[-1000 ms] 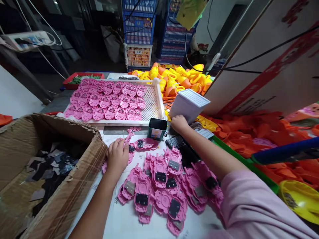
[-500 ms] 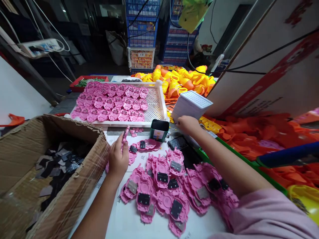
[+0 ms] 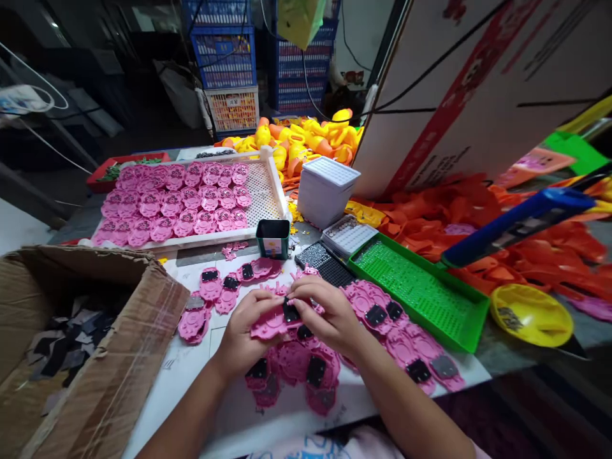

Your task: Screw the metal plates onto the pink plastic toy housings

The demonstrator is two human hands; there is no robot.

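My left hand (image 3: 246, 325) is closed around a pink plastic toy casing (image 3: 270, 324), held above the table. At its right end a black rectangular piece (image 3: 289, 310) shows. The fingers of my right hand (image 3: 327, 312) are pinched at that black piece; whether something smaller is between them is hidden. Below and around my hands lie several more pink casings (image 3: 399, 344), many with black or grey rectangles on them. Just beyond stands a small dark green container (image 3: 273, 239) with a pale label.
A cardboard box (image 3: 143, 319) with dark scraps stands left. Behind is a white tray (image 3: 282, 197) of pink parts. To the right are a white tray stack (image 3: 327, 191), a green tray (image 3: 421, 290), a yellow bowl (image 3: 540, 319), a blue-wrapped bar (image 3: 519, 226) and orange parts (image 3: 482, 223).
My right hand has come back from beside the white tray stack to the pink casing in my left hand. My left hand has moved nearer and right. The view has turned right.
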